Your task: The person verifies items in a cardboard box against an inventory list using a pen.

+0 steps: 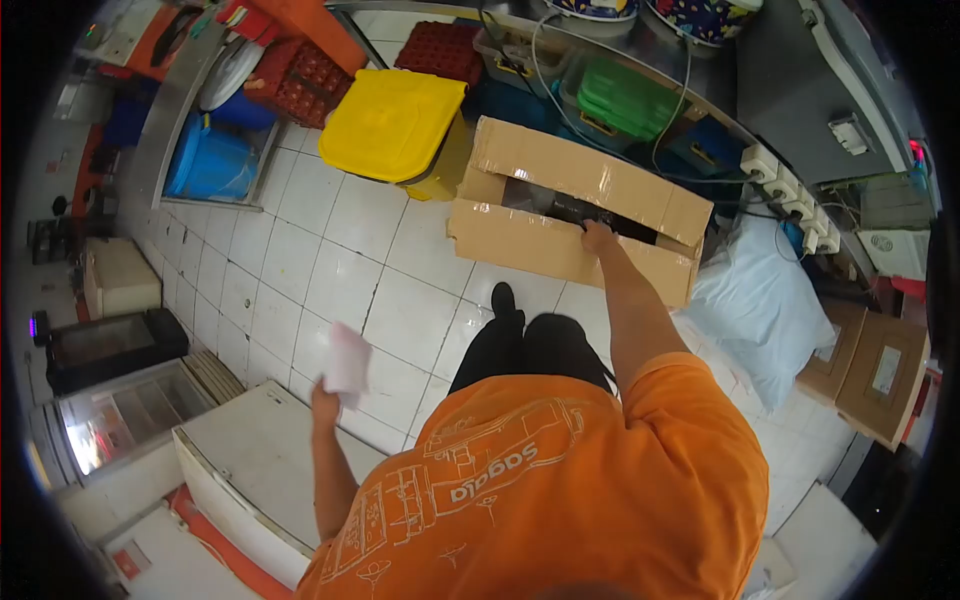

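A pale pink cloth or paper (pixel 348 366) hangs from my left hand (pixel 324 400), out over the tiled floor; it looks slightly blurred. My right hand (pixel 598 238) reaches to the opening of a long cardboard box (pixel 560 245), its fingers at a dark object (pixel 570 207) inside. The box's long flaps stand partly open. Whether those fingers grip the dark object or the flap edge is hard to make out.
A yellow lidded bin (pixel 393 125) stands left of the box, with a blue bucket (pixel 215 160) farther left. A white freezer (pixel 265 460) is at lower left. Right of the box lie a pale plastic bag (pixel 760 300), power sockets (pixel 780 185) and cartons (pixel 880 370).
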The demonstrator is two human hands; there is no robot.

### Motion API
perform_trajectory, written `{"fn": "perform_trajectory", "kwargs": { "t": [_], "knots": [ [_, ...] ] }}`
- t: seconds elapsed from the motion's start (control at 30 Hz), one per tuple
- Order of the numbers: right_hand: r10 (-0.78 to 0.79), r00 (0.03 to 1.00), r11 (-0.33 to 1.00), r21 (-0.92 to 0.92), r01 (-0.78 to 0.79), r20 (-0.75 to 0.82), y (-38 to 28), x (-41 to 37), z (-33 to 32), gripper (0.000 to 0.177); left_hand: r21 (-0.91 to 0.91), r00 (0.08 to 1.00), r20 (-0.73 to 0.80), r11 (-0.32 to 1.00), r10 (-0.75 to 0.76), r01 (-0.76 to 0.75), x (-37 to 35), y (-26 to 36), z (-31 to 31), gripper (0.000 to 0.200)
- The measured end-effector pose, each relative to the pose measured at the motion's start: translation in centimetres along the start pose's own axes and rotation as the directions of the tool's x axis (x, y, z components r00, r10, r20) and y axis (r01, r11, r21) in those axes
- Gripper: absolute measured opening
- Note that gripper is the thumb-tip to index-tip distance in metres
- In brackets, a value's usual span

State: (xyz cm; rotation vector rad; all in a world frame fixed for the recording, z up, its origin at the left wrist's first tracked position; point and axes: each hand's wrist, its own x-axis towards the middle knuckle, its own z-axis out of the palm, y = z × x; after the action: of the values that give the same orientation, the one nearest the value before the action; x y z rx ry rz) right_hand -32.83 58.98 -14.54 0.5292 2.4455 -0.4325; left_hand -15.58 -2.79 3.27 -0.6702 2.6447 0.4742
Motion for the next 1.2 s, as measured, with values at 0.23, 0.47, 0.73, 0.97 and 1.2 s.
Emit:
{"fn": "perform_trajectory", "kwargs": {
  "t": [0.23, 0.47, 0.73, 0.97, 1.2],
  "knots": [
    [-0.187, 0.982, 0.975, 0.12, 0.184, 0.011, 0.0, -4.4, -3.4, 0.04, -0.666, 0.996, 0.078, 0.746, 0.045, 0.019, 7.0, 12.0, -6.4, 0.041],
    [-0.199, 0.941, 0.98, 0.037, 0.197, 0.272, -1.3, -13.8, -1.8, 0.038, -0.821, 0.83, 0.544, 0.278, 0.122, 0.498, 6.0, 17.1, 1.5, 0.044],
    [-0.326, 0.866, 0.929, -0.043, 0.369, 0.38, -3.7, -16.8, -1.1, 0.04, -0.756, 0.845, 0.534, 0.45, 0.006, 0.475, 6.3, 19.5, 2.5, 0.046],
    [-0.263, 0.84, 0.963, 0.078, 0.258, 0.474, -1.4, -16.7, 3.1, 0.042, -0.678, 0.804, 0.592, 0.504, -0.056, 0.535, 6.6, 16.0, 2.3, 0.045],
    [-0.213, 0.897, 0.838, 0.544, -0.036, 0.388, 1.0, -7.3, 11.5, 0.045, -0.578, 0.751, 0.653, 0.573, -0.103, 0.581, 5.4, 17.1, 3.4, 0.043]
  ]
}}
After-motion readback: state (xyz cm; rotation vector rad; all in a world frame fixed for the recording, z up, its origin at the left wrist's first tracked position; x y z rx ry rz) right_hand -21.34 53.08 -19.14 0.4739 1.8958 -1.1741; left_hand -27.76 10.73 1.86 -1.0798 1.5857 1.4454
